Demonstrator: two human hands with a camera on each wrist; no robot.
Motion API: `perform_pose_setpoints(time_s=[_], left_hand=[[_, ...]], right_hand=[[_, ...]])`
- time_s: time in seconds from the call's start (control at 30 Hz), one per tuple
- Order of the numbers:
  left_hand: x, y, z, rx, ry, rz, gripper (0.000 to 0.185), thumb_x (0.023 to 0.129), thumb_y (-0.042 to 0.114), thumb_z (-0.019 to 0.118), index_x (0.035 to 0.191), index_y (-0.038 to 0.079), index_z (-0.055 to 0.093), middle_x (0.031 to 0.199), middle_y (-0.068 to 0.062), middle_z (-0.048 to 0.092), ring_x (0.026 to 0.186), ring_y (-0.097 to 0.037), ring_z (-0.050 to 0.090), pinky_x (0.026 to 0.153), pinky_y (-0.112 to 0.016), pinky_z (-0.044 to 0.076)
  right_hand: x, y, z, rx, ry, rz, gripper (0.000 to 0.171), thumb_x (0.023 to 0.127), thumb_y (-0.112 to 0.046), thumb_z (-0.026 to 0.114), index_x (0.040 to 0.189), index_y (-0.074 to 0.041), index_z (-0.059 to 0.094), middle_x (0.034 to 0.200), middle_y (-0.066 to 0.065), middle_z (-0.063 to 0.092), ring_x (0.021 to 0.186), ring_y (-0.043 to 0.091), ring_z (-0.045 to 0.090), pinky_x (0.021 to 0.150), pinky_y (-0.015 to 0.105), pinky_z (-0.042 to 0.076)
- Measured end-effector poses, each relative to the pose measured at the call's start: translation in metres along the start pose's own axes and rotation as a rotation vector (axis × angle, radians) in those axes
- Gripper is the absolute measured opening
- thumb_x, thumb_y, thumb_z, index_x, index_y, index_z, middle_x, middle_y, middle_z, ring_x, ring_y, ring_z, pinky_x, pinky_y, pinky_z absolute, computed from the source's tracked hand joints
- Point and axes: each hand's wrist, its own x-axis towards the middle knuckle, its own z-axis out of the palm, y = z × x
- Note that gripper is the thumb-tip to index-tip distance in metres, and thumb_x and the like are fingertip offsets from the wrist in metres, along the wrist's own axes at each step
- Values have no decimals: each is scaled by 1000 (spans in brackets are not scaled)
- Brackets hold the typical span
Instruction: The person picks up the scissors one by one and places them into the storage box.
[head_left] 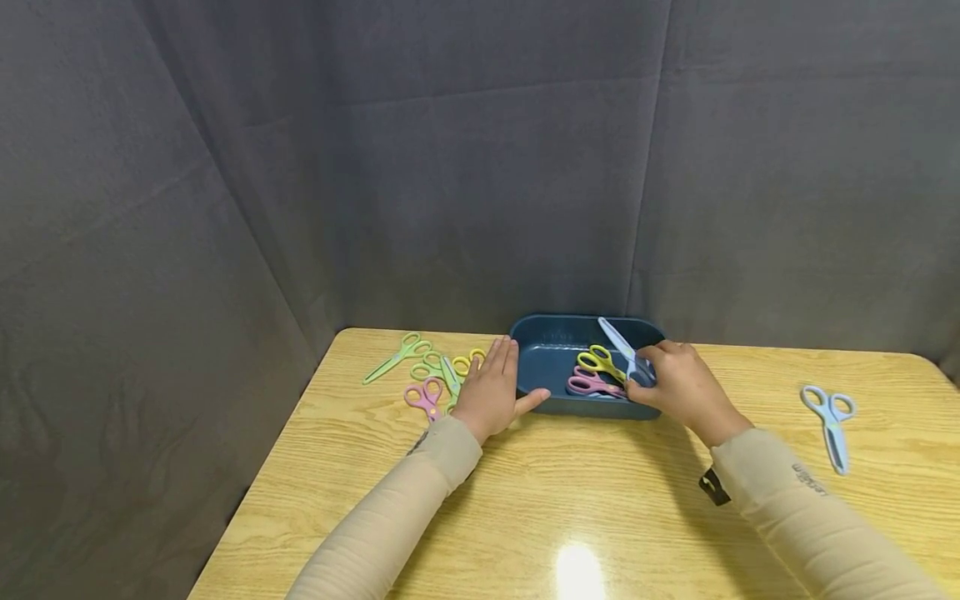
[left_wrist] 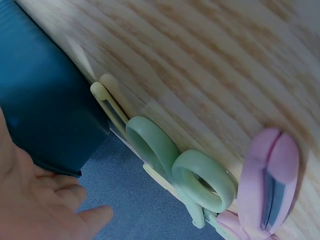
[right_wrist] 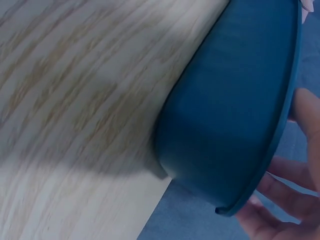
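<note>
A dark blue bin (head_left: 551, 406) stands at the table's back edge, holding yellow scissors (head_left: 597, 358), pink scissors (head_left: 588, 383) and light blue scissors (head_left: 617, 337). My right hand (head_left: 686, 387) is over the bin's right end and grips the light blue scissors by the handles, partly hidden by the fingers. Their blade points up and left across the bin. The right wrist view shows fingertips (right_wrist: 287, 182) right at the rim. With straight fingers and thumb spread, my left hand (head_left: 491, 396) rests against the bin's left end.
Left of the bin lie green scissors (head_left: 397, 358), pink scissors (head_left: 425, 397) and yellow scissors (head_left: 462, 363), in a loose cluster beside the left hand. Another light blue pair of scissors (head_left: 831, 425) lies at the right. A grey curtain (head_left: 480, 208) hangs behind the table.
</note>
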Motion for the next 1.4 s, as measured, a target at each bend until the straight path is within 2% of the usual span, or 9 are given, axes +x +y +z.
perform_pose_setpoints(time_s=[0.1,0.23,0.37,0.53,0.7,0.83,1.03,1.23,1.4], left_hand=[[0,-1,1,-2,-5,1,97,98,71,41,161,1,18,169,-13,15,156,-27,11,123,-51,19],[-1,-1,-1,-10,-2,2,97,98,71,41,161,1,18,169,-13,16,156,-27,11,123,-51,19],[-3,-1,-6,-14,1,2,97,98,71,42,161,1,19,168,-13,17,156,-28,12,123,-51,19],[-2,0,-8,-18,10,10,96,98,70,41,161,0,19,168,-14,17,156,-28,12,123,-51,19],[-2,2,-8,-6,13,12,96,98,70,42,160,-1,21,168,-15,18,155,-28,14,122,-51,20],[-1,3,-7,-18,17,17,95,99,69,43,160,-1,21,168,-15,18,155,-29,14,122,-52,20],[1,4,-7,-4,23,14,96,98,70,42,160,0,22,168,-14,18,155,-29,15,122,-51,21],[3,4,-6,-3,18,14,96,98,71,40,161,0,21,168,-13,17,155,-28,14,122,-51,20],[-3,0,-2,-12,5,5,97,98,71,40,161,1,19,168,-13,16,156,-28,13,122,-50,19]], right_hand=[[0,-1,2,7,-7,2,49,84,-25,75,113,14,67,109,32,66,98,49,63,88,60,50],[2,-1,2,29,-4,-3,47,82,-24,77,110,13,69,102,28,68,82,35,64,74,51,52],[6,-1,1,42,-11,-15,45,81,-23,79,108,12,70,97,24,70,73,26,59,69,45,50],[10,-2,-3,25,-39,-15,44,80,-24,79,107,10,71,90,17,68,71,24,55,67,43,48],[13,-4,-6,-5,-106,-2,39,81,-25,79,101,7,71,82,9,63,70,23,52,66,40,44],[15,-4,-7,-36,-134,6,34,81,-25,79,92,5,70,78,7,58,67,22,49,64,37,40],[19,-2,-3,-42,-165,32,32,82,-28,80,88,2,69,74,4,55,64,21,49,59,33,36],[22,-1,-1,-22,-203,61,33,84,-30,79,91,2,71,72,2,59,63,20,51,60,34,41],[21,-1,6,-3,-221,76,35,85,-32,78,93,2,73,73,2,62,64,19,52,60,34,43]])
